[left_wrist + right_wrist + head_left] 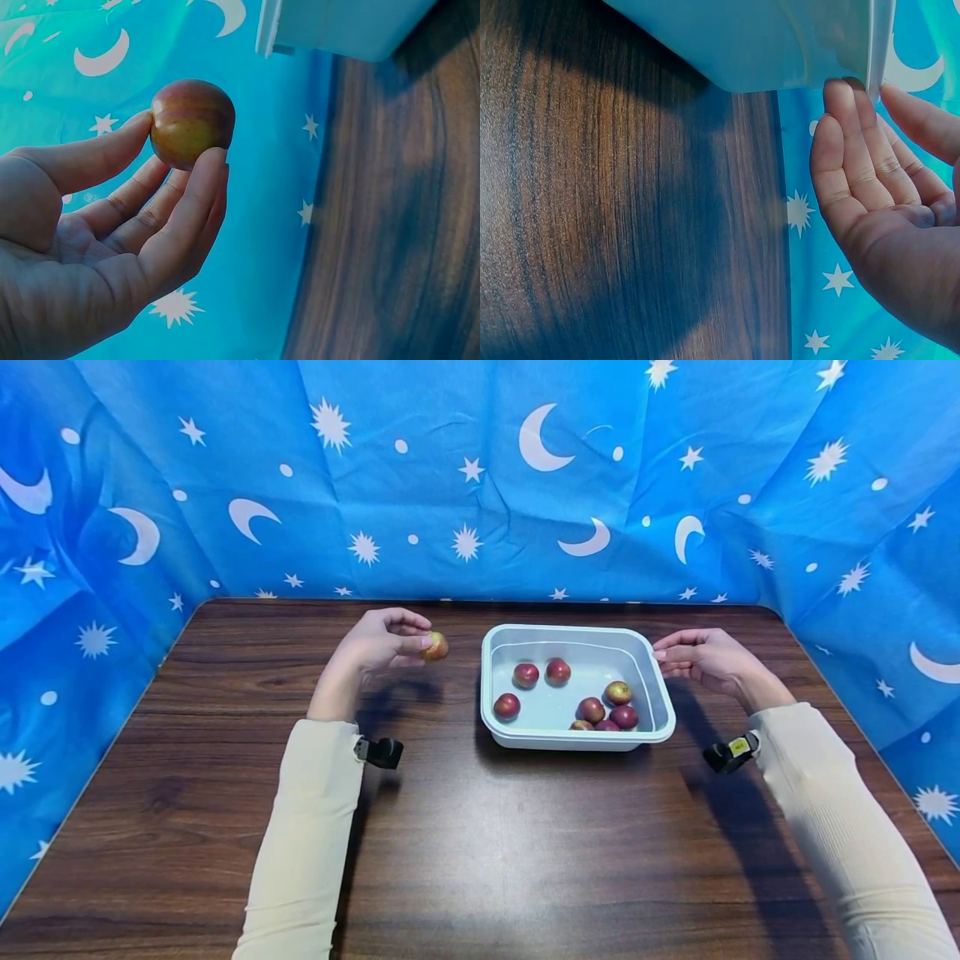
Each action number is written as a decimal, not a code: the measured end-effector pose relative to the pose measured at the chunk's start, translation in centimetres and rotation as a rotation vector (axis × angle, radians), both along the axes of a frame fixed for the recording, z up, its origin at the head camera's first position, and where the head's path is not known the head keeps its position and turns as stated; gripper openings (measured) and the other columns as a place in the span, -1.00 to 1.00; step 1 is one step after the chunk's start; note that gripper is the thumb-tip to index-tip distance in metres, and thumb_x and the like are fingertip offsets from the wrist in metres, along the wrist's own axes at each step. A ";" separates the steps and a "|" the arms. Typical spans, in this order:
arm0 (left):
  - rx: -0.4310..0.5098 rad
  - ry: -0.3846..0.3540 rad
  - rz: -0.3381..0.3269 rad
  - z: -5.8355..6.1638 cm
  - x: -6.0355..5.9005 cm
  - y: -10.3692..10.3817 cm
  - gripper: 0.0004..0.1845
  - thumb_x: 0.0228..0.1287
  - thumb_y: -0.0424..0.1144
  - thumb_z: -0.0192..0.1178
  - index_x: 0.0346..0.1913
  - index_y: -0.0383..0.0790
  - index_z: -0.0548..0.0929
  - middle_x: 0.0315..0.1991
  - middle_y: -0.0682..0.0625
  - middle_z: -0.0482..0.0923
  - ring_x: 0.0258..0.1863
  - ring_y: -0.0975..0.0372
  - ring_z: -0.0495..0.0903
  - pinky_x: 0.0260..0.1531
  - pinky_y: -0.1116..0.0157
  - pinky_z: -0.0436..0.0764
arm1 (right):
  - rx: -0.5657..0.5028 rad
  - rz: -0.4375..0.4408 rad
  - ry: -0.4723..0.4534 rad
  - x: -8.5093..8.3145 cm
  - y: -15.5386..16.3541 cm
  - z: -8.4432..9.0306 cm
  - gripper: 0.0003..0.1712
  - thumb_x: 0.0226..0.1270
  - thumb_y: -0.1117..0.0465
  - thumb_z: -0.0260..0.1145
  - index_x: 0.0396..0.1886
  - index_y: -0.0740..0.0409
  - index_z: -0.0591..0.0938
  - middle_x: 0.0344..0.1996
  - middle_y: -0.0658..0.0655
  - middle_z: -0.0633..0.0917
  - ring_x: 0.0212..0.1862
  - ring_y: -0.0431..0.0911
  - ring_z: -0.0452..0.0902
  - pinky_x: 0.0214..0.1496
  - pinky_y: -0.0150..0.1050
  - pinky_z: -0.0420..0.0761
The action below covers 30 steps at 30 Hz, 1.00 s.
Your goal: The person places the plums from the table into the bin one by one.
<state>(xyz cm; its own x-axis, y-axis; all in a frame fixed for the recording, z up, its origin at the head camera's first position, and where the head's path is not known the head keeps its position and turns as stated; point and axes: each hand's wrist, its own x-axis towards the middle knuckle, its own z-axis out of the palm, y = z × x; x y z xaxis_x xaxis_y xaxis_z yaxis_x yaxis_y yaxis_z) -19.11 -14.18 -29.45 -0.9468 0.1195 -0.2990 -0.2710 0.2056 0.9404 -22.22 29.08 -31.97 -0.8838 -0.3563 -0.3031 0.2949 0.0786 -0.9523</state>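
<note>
Between thumb and fingertips, my left hand (381, 642) pinches a yellow-red plum (434, 647) in the air, left of a white plastic container (570, 740). The left wrist view shows that plum (193, 124) up close, its skin smooth and mottled. At the container's right end, my right hand (705, 662) holds the rim, thumb on top and fingers against the outer wall. In the right wrist view the thumb tip meets the rim (879, 52). Several red plums lie inside, with one plum at the left (507, 706) and a yellowish plum (618, 692) at the right.
A dark wood-grain table (450, 843) carries the container near its far side. Behind and beside it hangs a blue cloth (427, 468) with white moons and stars. Black straps sit on both wrists, the left strap (381, 752) and the right strap (726, 755).
</note>
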 end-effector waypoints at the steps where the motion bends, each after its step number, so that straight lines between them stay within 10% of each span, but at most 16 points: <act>1: -0.003 0.004 -0.003 0.2 0.0 0.1 -0.69 0.24 -0.41 0.14 0.04 -0.37 0.43 -0.03 -0.22 0.41 -0.10 0.05 0.48 -0.06 0.12 0.55 | -0.004 0.002 0.001 0.0 0.0 0.0 -0.83 0.28 0.46 0.13 -0.33 0.24 0.64 -0.44 0.14 0.68 -0.38 -0.11 0.62 -0.25 -0.27 0.64; 30: -0.012 0.068 -0.058 3.4 -0.8 2.6 -0.69 0.24 -0.37 0.14 0.03 -0.35 0.46 -0.05 -0.20 0.42 -0.12 0.04 0.50 -0.23 0.25 0.63 | 0.003 -0.011 -0.007 0.2 0.1 0.2 -0.83 0.28 0.45 0.14 -0.37 0.21 0.65 -0.45 0.11 0.68 -0.39 -0.13 0.62 -0.26 -0.27 0.64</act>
